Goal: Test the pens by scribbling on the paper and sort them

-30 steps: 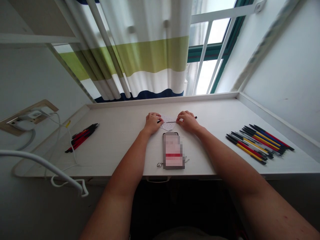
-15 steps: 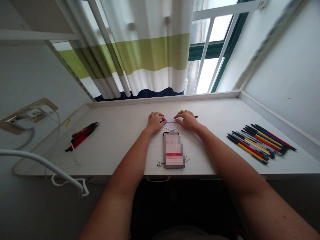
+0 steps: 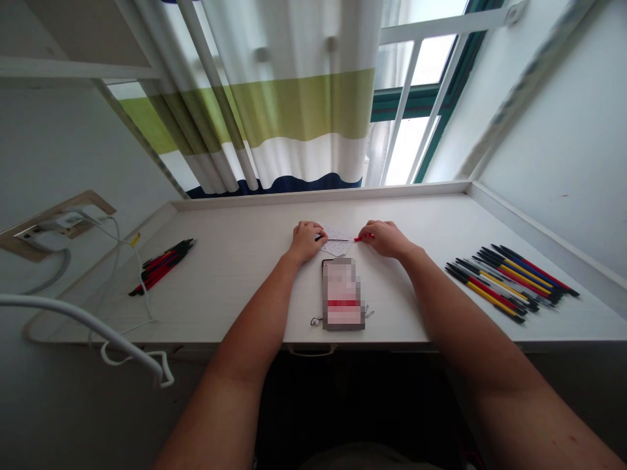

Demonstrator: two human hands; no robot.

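Observation:
My left hand (image 3: 308, 240) is closed in a pinch on a thin dark pen refill (image 3: 339, 240), with a short black piece at its end by my fingers. The refill points right, over a small white paper (image 3: 336, 249) with fine printed marks. To the right, my right hand (image 3: 385, 238) is closed on a red pen barrel (image 3: 358, 239), whose end faces the refill with a small gap between them. Nearer me lies a phone (image 3: 343, 295), its screen pixelated, with a small cord at its lower left.
Several red and black pens (image 3: 164, 266) lie in a pile at the left, beside a white cable (image 3: 145, 287). A row of red, yellow, blue and grey pens (image 3: 509, 279) lies at the right. A raised ledge (image 3: 318, 196) edges the desk's back.
My right hand has moved right, away from the paper, and the red barrel now shows at its fingertips. More of the thin refill is visible. My left hand stays nearly in place.

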